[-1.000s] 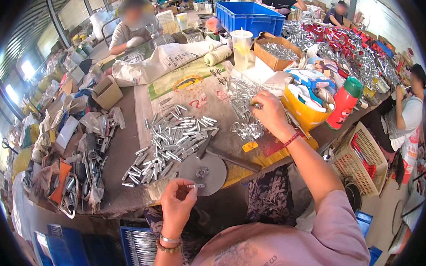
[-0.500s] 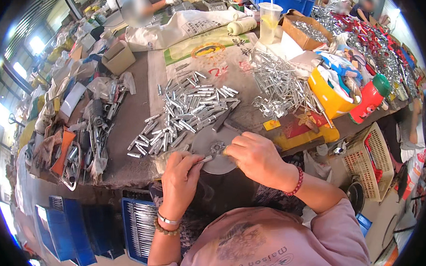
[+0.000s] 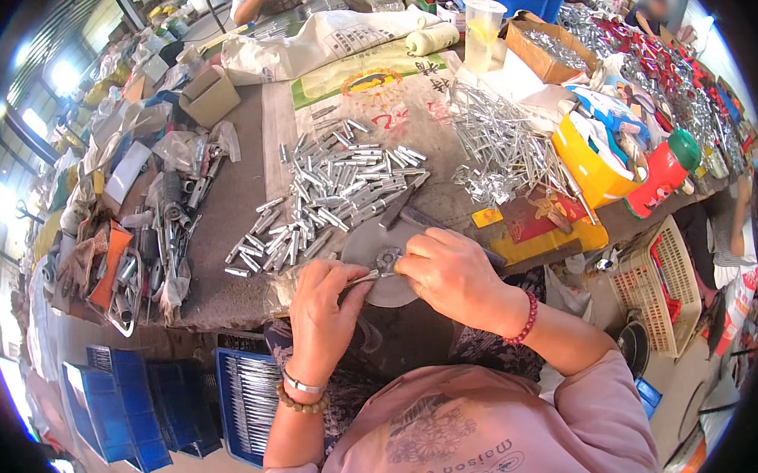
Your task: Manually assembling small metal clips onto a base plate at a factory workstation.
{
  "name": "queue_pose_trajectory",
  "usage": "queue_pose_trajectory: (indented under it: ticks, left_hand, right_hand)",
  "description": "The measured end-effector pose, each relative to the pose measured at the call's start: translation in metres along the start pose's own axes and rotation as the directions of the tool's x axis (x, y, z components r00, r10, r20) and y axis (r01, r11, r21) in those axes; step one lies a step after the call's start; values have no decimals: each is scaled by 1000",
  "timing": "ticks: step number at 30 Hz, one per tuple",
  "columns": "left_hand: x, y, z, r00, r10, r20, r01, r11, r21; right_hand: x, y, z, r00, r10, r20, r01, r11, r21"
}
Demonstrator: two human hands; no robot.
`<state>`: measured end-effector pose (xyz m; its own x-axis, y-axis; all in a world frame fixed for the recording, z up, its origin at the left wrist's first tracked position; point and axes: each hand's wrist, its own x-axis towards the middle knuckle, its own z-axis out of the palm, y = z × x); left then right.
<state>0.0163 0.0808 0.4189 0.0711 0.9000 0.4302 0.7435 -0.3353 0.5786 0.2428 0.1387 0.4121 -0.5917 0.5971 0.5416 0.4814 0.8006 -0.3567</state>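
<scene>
My left hand point(image 3: 321, 302) pinches a small silvery metal tube point(image 3: 366, 278) between thumb and fingers, its end pointing at my right fingertips. My right hand point(image 3: 459, 277) is closed in a pinch beside that end; whatever its fingers hold is too small or hidden to make out. Both hands are over a round grey metal disc point(image 3: 361, 247) at the table's near edge. A dark hammer point(image 3: 397, 209) lies across the disc's far side, partly covered by my right hand. Just beyond, short silvery metal tubes point(image 3: 343, 183) lie in a loose heap.
Thin metal rods point(image 3: 500, 142) are piled to the right, near a yellow box point(image 3: 594, 164) and a red canister point(image 3: 652, 186). Tools point(image 3: 171, 212) clutter the left. Below the edge stand a blue tray point(image 3: 227, 404) of metal parts and a beige basket point(image 3: 674, 308). Another person's arm point(image 3: 250, 5) shows far off.
My left hand has shifted slightly, bringing the metal tube's end up against my right fingertips. My right hand has moved a little left. At the far side, the other person's gloved hand has moved.
</scene>
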Motion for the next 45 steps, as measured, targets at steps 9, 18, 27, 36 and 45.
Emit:
queue_pose_trajectory:
  ticks: [9,18,27,36,45]
  left_hand:
    - [-6,-8,7,999,41,-9,-41,999,3]
    - [-9,-9,8,1000,-10,-16,9,997,-80]
    - [-10,-13,12,999,-31,-40,27,995,-101]
    - [-10,-13,12,999,-30,-38,25,992,-122]
    - [-10,-12,12,999,-29,-45,23,992,-123]
  right_hand:
    - [5,3,-10,984,-140,108,156,976,-154]
    - [10,5,-14,961,-223,166,246,959,-137]
    - [17,4,-10,946,-244,212,259,965,-46]
    - [4,7,-3,990,-113,87,114,993,-13]
    - [11,12,-9,970,-190,153,192,981,1]
